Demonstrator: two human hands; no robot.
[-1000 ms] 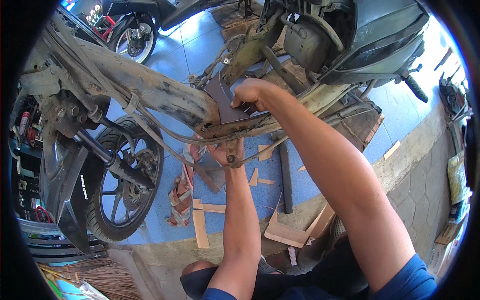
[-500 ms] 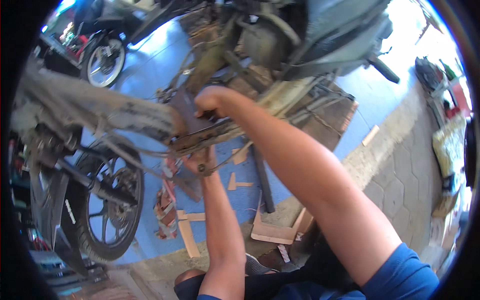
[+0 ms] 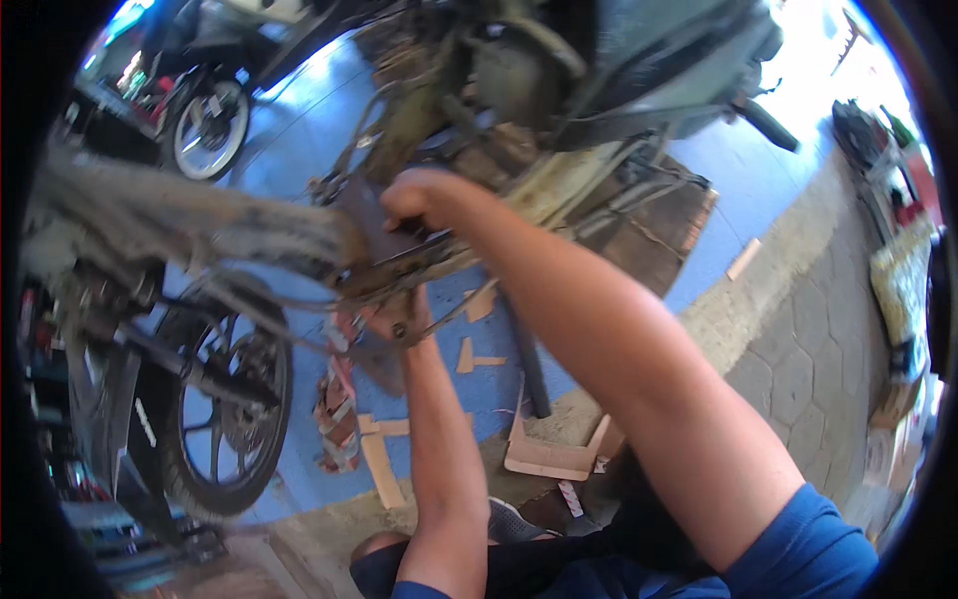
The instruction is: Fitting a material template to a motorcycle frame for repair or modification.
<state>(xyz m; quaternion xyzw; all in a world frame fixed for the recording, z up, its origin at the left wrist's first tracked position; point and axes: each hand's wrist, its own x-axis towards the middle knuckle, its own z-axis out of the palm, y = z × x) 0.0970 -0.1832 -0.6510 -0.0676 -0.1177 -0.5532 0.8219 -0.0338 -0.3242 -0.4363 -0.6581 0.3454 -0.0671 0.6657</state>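
Observation:
A bare, dirt-caked motorcycle frame [image 3: 269, 235] crosses the view from the left toward the middle. Against its joint, a dark flat plate [image 3: 364, 210] stands up beside a rusty lower rail [image 3: 404, 270]. My right hand [image 3: 414, 200] reaches over the rail, fingers curled closed at the plate's right edge; something dark shows under them, too hidden to name. From below, my left hand [image 3: 391, 317] comes up to the underside of the rail, next to a round metal end [image 3: 400, 330]. The frame covers its fingers.
A front wheel [image 3: 225, 399] stands at left, with a second motorcycle's wheel [image 3: 211, 130] behind it. Cardboard pieces [image 3: 551, 458], a crumpled wrapper [image 3: 337, 419] and a dark bar [image 3: 526, 359] lie on the floor. Dark body panels [image 3: 669, 75] overhang the far side.
The view has shifted slightly. My right hand remains closed at the plate, and my left hand stays under the rail.

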